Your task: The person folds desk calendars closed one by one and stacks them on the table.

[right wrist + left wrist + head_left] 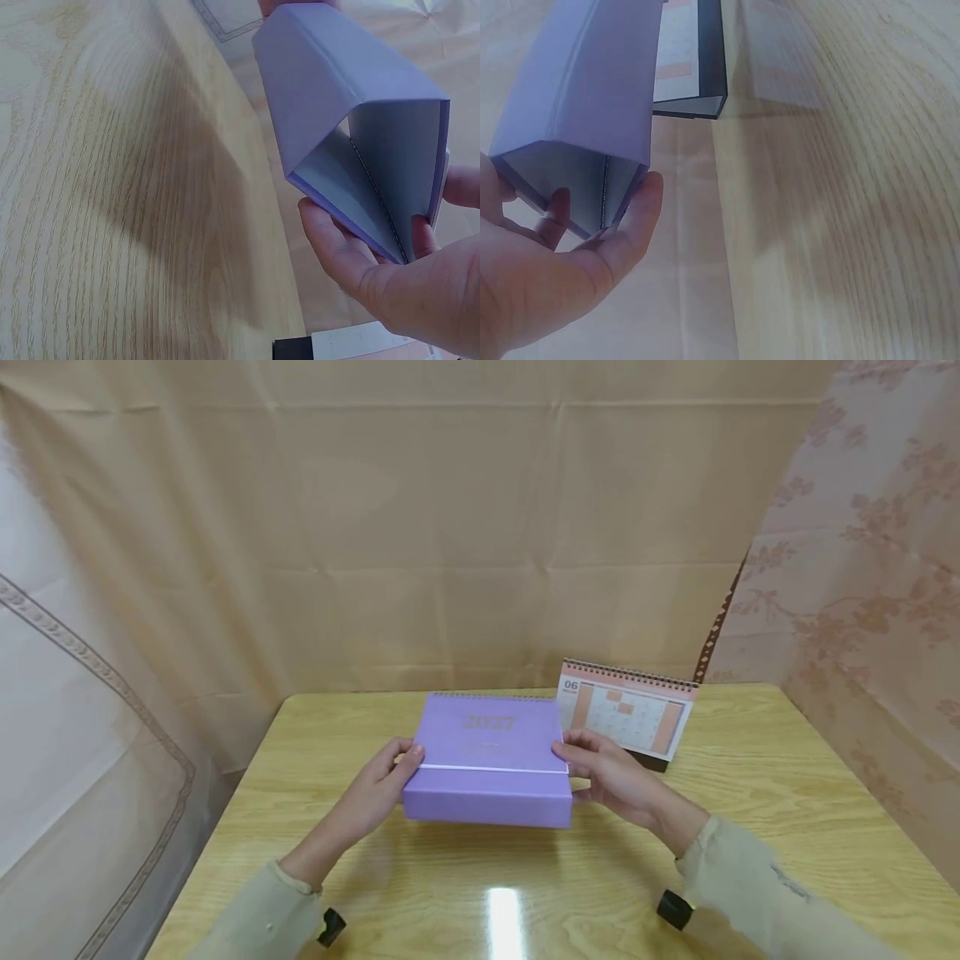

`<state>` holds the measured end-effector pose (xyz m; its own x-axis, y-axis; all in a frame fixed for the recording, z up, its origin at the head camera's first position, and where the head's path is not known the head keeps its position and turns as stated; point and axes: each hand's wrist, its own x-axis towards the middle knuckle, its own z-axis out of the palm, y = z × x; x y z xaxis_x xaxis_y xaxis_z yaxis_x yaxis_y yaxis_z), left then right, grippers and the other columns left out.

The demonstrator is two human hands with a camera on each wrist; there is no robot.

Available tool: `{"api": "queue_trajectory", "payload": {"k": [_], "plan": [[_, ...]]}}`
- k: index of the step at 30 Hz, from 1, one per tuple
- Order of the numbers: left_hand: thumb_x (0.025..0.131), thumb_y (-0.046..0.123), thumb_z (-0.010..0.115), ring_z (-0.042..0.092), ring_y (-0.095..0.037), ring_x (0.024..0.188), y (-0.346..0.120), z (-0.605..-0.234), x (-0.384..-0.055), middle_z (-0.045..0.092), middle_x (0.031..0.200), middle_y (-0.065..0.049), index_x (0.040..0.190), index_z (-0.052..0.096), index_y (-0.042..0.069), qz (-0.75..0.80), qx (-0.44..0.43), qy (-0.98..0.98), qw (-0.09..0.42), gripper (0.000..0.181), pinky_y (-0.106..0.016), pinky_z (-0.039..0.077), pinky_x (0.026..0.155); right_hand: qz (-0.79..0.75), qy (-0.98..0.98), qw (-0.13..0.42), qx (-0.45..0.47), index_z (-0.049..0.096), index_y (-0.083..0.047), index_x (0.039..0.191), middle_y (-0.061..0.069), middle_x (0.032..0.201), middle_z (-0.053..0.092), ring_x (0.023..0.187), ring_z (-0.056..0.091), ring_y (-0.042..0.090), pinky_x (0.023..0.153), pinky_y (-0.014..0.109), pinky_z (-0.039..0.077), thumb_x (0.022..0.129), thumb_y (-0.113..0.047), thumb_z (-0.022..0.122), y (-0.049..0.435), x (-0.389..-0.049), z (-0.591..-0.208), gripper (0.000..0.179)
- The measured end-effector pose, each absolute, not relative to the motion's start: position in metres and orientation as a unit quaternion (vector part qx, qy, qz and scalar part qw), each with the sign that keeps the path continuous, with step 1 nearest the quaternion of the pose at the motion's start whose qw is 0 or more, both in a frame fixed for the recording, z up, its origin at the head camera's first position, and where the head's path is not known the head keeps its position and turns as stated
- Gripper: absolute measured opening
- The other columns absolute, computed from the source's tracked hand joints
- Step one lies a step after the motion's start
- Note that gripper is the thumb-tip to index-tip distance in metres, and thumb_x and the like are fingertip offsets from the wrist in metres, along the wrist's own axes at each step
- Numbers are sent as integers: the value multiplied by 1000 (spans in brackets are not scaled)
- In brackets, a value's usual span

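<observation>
Both hands hold a purple desk calendar [491, 739] marked 2027, lifted over the wooden table with its spiral edge facing away. My left hand [378, 789] grips the calendar's left side, thumb on the cover. On the opposite side my right hand [618, 777] grips it the same way. From each wrist view the stand appears as a hollow folded shape; fingers of the left hand [562, 277] and right hand [420, 277] reach around and into its open ends. The spiral binding shows inside the fold.
A second desk calendar [626, 706], open at page 06 with a dark base, stands behind the right hand on the wooden table [360, 885]. A beige curtain [450, 527] hangs behind the table, and a floral cloth [885, 593] hangs at the right.
</observation>
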<state>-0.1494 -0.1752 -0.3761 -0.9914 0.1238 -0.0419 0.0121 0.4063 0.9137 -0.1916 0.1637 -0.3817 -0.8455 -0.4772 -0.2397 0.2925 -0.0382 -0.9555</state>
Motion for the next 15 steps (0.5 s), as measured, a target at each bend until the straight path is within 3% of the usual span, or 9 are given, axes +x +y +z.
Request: {"api": "queue_trajectory", "payload": {"k": [8, 15], "plan": [[106, 51, 48, 66, -24, 100, -180, -380, -150, 61, 127, -17, 140, 52, 7, 552, 32, 830, 69, 56, -40, 58, 82, -719, 635, 274, -72, 44, -2, 128, 8, 113, 64, 102, 63, 24, 82, 44, 55, 104, -30, 59, 157, -195, -389, 40], [104, 53, 49, 67, -23, 100, -181, -381, -149, 65, 124, -14, 146, 50, 7, 543, 20, 837, 69, 62, -42, 56, 84, -726, 626, 278, -60, 46, -6, 120, 5, 107, 67, 96, 65, 21, 76, 40, 57, 104, -28, 60, 152, -196, -392, 31]]}}
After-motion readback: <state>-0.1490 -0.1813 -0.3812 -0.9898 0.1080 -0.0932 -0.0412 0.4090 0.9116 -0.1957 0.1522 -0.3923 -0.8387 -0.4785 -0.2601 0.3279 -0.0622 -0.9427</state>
